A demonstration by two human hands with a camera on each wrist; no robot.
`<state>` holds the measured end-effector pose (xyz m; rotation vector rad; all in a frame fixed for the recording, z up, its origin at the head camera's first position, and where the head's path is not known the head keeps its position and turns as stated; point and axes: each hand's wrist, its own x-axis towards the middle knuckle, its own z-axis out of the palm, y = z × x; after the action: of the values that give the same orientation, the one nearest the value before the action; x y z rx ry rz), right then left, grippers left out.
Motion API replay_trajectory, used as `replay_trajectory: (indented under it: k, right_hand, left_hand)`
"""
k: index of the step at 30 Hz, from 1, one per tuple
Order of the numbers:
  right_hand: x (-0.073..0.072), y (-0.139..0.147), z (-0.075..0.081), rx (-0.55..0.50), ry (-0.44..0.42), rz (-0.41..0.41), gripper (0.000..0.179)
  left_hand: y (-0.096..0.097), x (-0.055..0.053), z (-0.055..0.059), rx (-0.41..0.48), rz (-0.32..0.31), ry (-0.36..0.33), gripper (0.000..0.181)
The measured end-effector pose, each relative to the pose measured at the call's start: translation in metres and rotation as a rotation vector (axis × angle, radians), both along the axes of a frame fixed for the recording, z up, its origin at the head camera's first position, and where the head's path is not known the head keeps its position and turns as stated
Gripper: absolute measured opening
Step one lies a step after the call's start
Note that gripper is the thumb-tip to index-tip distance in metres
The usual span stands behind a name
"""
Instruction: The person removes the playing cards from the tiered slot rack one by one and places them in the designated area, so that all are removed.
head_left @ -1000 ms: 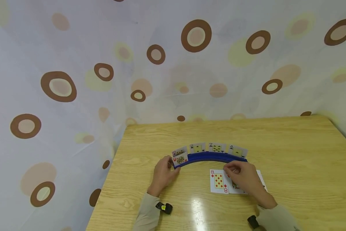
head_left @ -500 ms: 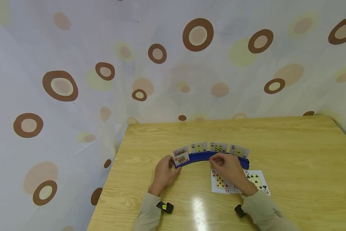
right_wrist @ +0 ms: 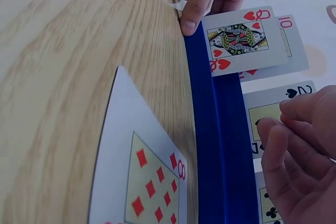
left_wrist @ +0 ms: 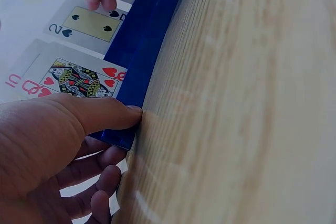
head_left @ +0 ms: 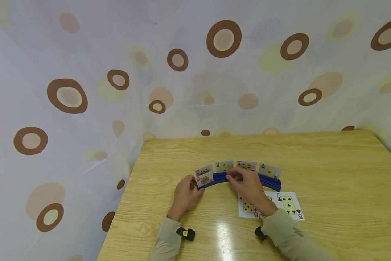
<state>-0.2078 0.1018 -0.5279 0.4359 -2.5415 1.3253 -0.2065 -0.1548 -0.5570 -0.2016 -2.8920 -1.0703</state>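
Observation:
A curved blue card holder (head_left: 270, 183) stands on the table. My left hand (head_left: 185, 195) grips its left end, thumb on the front edge in the left wrist view. Beside that thumb a queen of hearts (right_wrist: 239, 40) stands in front of a red ten (right_wrist: 296, 45). Further right in the holder are a two of spades (left_wrist: 86, 27), a black seven (head_left: 246, 165) and a black ace (head_left: 270, 171). My right hand (head_left: 249, 186) hovers before the two and the seven, fingers bent, no card visible in it. Whether its fingertips touch the two cannot be told.
On the table in front of the holder lie an eight of diamonds (head_left: 247, 210), a face card (head_left: 268, 195) mostly hidden under my right wrist, and a five of clubs (head_left: 290, 206). A patterned cloth (head_left: 189, 83) hangs behind the table (head_left: 329, 163).
My right hand has moved left, from over the face-up cards to the middle of the holder, uncovering the five of clubs. My left hand keeps its place on the holder.

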Motion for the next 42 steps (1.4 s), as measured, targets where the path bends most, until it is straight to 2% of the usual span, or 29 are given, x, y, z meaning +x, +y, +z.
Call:
replay_trajectory:
  k: [13, 22, 42]
  right_hand:
    - [-0.004, -0.021, 0.000, 0.026, -0.020, 0.004, 0.015]
    - [-0.005, -0.037, -0.001, -0.011, -0.100, 0.016, 0.014]
    - [-0.006, -0.051, -0.005, -0.012, -0.153, -0.032, 0.010]
  left_hand:
    - [0.000, 0.000, 0.000, -0.005, 0.000, -0.004, 0.031]
    - [-0.002, 0.001, 0.000, -0.004, -0.022, 0.079, 0.027]
    - [-0.002, 0.000, -0.003, -0.005, -0.029, 0.096, 0.028]
